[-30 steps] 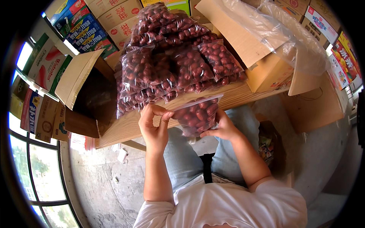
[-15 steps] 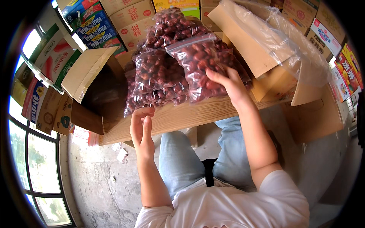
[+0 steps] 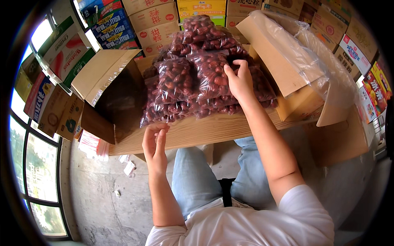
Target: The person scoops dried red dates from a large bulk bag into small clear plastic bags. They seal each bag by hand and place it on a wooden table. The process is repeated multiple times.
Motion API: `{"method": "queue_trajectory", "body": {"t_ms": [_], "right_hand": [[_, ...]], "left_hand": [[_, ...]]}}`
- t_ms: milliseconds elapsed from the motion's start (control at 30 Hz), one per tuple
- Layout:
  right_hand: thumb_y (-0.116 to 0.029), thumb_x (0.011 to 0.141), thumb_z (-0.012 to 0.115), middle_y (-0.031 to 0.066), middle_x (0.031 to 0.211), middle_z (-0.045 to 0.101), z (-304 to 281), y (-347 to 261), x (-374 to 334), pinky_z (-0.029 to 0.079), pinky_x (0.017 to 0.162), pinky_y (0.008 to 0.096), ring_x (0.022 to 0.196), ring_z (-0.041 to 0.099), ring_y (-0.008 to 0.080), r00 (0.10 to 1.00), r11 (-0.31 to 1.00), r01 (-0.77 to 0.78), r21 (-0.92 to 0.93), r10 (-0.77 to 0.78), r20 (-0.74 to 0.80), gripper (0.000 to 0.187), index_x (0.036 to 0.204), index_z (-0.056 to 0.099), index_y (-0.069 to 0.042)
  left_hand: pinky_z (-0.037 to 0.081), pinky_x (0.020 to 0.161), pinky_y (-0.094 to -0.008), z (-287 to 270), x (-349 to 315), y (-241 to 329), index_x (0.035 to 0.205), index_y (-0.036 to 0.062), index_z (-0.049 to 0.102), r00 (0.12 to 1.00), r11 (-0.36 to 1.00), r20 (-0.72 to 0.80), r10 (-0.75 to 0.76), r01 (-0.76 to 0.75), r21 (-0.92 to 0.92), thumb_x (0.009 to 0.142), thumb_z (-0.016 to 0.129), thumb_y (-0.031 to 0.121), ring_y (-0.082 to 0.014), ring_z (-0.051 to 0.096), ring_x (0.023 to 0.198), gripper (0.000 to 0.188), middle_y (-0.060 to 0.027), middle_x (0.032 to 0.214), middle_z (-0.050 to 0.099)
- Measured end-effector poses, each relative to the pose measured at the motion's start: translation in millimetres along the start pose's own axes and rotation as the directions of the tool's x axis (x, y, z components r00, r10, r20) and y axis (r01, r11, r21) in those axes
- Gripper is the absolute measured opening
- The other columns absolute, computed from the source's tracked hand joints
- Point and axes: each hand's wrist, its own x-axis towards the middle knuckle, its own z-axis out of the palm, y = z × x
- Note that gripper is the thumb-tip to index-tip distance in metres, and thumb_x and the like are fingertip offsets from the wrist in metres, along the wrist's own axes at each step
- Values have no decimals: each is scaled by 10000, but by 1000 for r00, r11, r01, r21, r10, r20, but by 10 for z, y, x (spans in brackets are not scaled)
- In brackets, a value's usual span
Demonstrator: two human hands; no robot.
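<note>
Clear zip-top bags of red dates are piled in tiers on the wooden table (image 3: pixel 193 133). The front upper tier has a left bag of red dates (image 3: pixel 175 81) beside a right bag of red dates (image 3: pixel 211 76). At the right bag's side edge is my right hand (image 3: pixel 241 82), its thumb against the plastic and its forefinger bent apart from the thumb, nothing visibly gripped. My left hand (image 3: pixel 155 141), loosely curled with thumb and fingers apart, is by the table's front edge, fingertips close to the lowest bags' left corner. Whether they touch plastic cannot be made out.
An open carton (image 3: pixel 104 78) stands left of the pile. At right is another open carton (image 3: pixel 271 53) with a clear plastic liner (image 3: pixel 328 65) hanging over it. Stacked boxes (image 3: pixel 152 24) line the back. Scraps (image 3: pixel 129 167) lie on the concrete floor.
The right bag, earlier raised and tilted in my right hand, now lies on the pile beside the left bag. My right hand has moved slightly up; my left has hardly moved.
</note>
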Motion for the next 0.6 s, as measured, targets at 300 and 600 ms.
{"method": "queue_trajectory", "body": {"t_ms": [300,600], "right_hand": [[-423,923,546,238,1200,502,31,-109,72,474,862,488,1062,573,409,999,984,-34,-177,36,7,459,1226,437,-96],[-403,736,797,208,1320,433,-364,-298,-331,415,995,470,1195,479,410,823,821,566,-74,-559,95,766,1361,446,-131]], "left_hand": [[387,870,-280,7,30,-29,1044,4,589,1000,1000,-20,-18,18,8,960,551,131,-123,535,964,157,-49,1022,607],[347,1009,-421,177,353,196,1220,58,562,904,643,163,395,-399,654,790,679,87,-322,479,1159,447,-138,1274,520]]}}
